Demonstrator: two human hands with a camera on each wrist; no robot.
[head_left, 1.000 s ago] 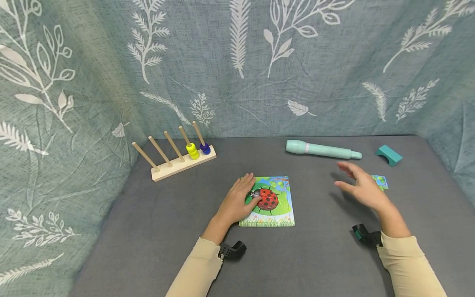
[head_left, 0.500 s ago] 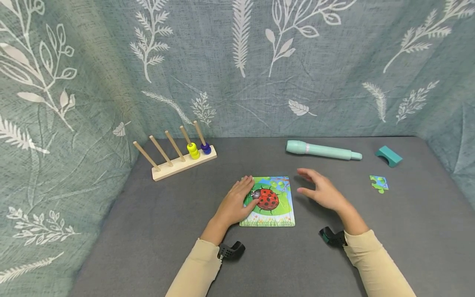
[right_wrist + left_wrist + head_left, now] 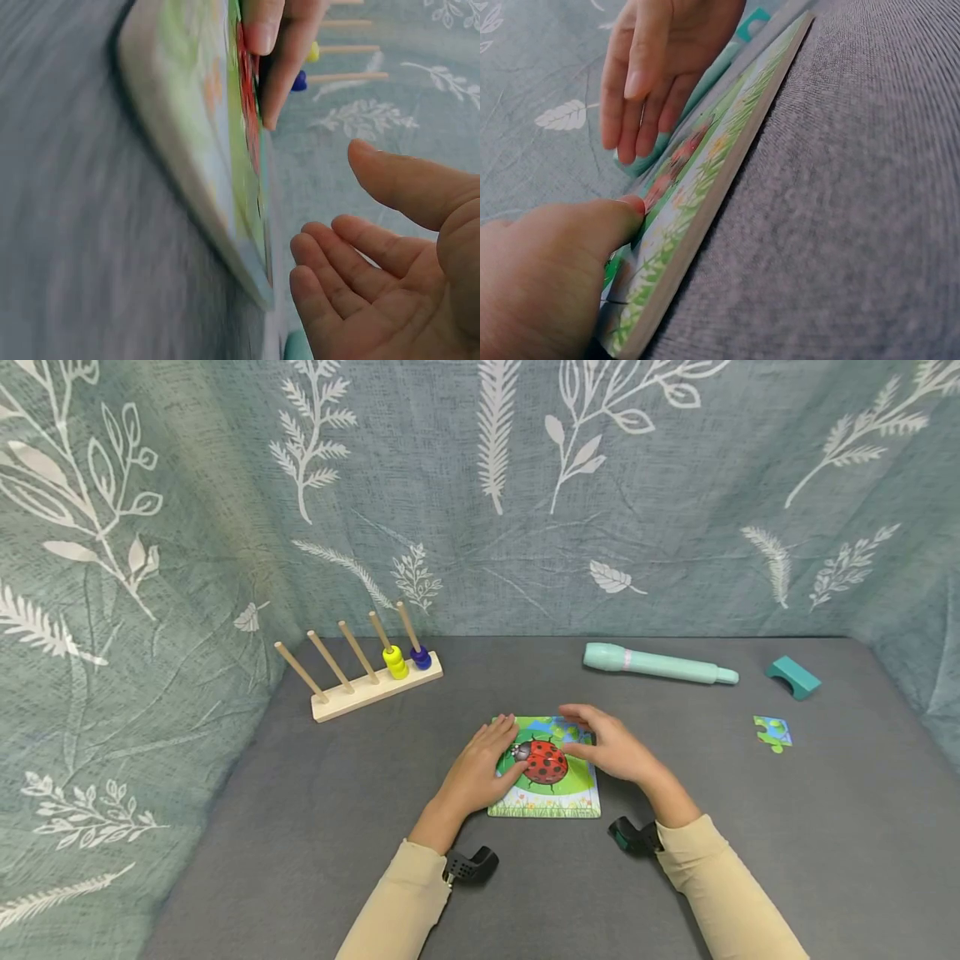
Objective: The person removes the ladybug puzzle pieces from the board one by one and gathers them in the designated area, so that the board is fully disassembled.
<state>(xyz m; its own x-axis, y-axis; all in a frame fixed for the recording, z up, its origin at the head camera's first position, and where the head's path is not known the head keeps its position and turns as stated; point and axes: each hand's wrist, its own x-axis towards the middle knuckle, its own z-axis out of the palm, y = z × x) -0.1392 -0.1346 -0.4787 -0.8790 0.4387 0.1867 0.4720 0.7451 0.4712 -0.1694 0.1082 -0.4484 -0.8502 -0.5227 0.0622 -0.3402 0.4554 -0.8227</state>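
Observation:
A square ladybird jigsaw puzzle lies flat on the grey table, its red ladybird in the middle. My left hand rests on the puzzle's left side, fingers extended and thumb near the ladybird. Over the puzzle's upper right edge hovers my right hand, its fingers loosely bent and nothing between them. In the right wrist view, a gap shows between the right hand's thumb and fingers. Apart from the puzzle, a loose jigsaw piece with green and blue print lies to the right.
A wooden peg stand with yellow and blue beads stands at the back left. Behind the puzzle lies a mint-green tube-shaped object. A teal arch block sits at the back right, before the patterned curtain.
My right hand has moved left, away from the loose jigsaw piece and over the puzzle's right side. The piece is now fully uncovered. My left hand stays on the puzzle.

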